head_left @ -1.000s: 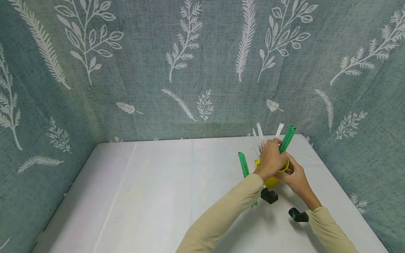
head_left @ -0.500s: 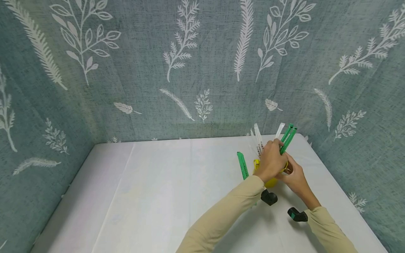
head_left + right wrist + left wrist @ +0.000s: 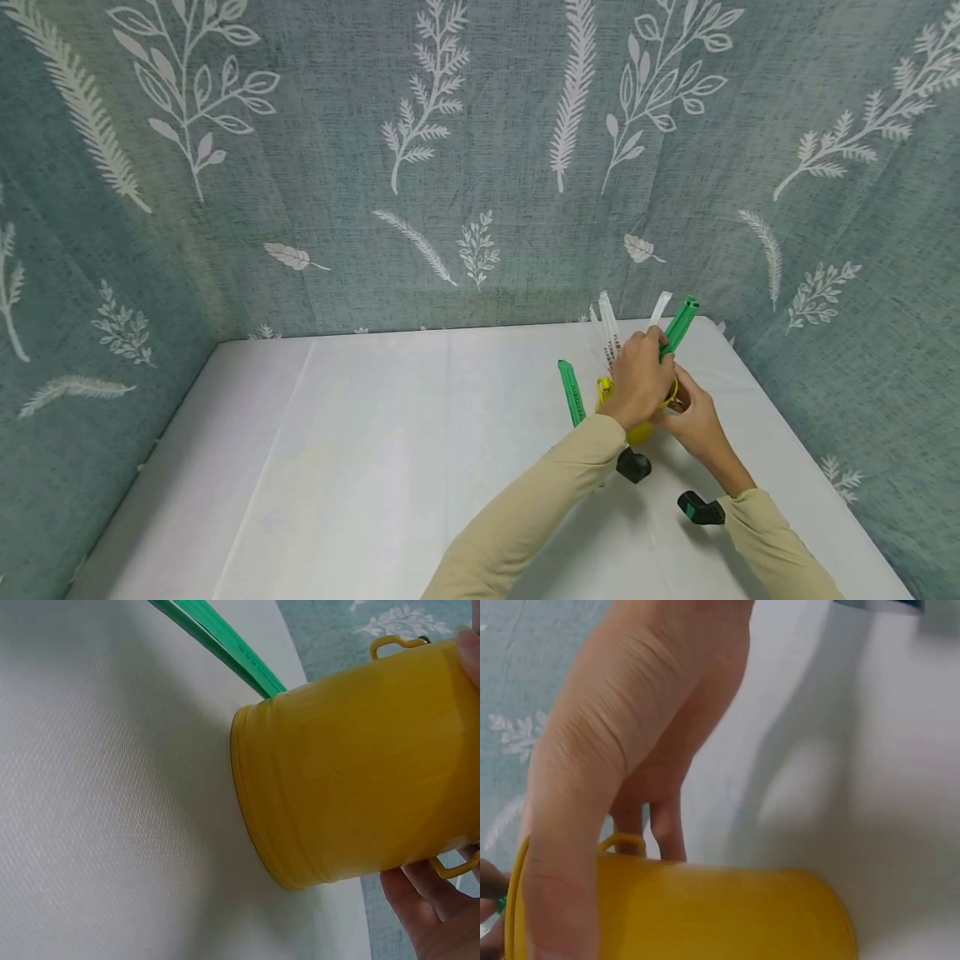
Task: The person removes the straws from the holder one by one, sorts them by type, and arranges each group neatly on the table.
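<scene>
My left hand (image 3: 639, 377) is over the mouth of a small yellow bucket (image 3: 641, 433), pinching long green wrapped sticks (image 3: 681, 323) that point up and right. Beside it my right hand (image 3: 697, 421) grips the bucket by the rim and right side. In the left wrist view, its thumb lies along the bucket wall (image 3: 720, 907) and other fingers reach behind, near a side lug. White printed wrapped sticks (image 3: 609, 327) rise past the left hand. The bucket stands on the table in the right wrist view; its inside is hidden.
More green wrapped stick (image 3: 572, 392) lies on the white table (image 3: 375, 467) left of the bucket, partly under the left forearm. Black wrist cameras (image 3: 633, 465) hang near the tabletop. A grey-green leaf-patterned curtain (image 3: 337, 167) surrounds the table at the back and sides.
The green sticks in my left hand spread apart slightly half a second ago and now lie close together again. The right hand keeps its grip on the bucket. The head view shifts slightly.
</scene>
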Action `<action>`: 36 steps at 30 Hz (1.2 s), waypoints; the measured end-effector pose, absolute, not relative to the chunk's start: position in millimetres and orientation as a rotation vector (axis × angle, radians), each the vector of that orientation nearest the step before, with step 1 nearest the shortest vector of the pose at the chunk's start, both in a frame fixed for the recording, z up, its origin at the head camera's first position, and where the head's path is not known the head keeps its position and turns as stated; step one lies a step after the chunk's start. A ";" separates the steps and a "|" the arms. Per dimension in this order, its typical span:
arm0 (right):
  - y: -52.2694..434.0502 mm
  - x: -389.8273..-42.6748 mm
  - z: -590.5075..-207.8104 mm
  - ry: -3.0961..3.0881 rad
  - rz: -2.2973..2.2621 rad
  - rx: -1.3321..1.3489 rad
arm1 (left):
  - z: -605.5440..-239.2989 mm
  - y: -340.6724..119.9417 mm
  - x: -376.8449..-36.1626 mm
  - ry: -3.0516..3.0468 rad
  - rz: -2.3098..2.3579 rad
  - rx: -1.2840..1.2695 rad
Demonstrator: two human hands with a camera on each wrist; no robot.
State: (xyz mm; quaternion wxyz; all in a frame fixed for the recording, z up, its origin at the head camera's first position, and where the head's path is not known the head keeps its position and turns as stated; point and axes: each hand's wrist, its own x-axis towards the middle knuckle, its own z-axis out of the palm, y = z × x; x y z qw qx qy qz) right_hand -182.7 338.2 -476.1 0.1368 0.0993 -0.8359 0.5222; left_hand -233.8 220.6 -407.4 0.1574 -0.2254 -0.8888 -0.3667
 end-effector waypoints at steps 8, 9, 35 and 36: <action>335.6 -183.4 -475.2 -2.412 1.486 0.272 | -403.4 216.1 -232.9 -2.552 -1.008 -0.681; 335.5 -183.5 -475.2 -2.411 1.492 0.272 | -402.7 215.3 -232.4 -2.555 -1.014 -0.683; 333.0 -181.0 -472.0 -2.523 1.406 0.143 | -375.0 187.1 -210.2 -2.256 -1.586 -0.863; 332.7 -180.8 -471.7 -2.532 1.398 0.135 | -373.9 186.4 -209.7 -2.238 -1.607 -0.855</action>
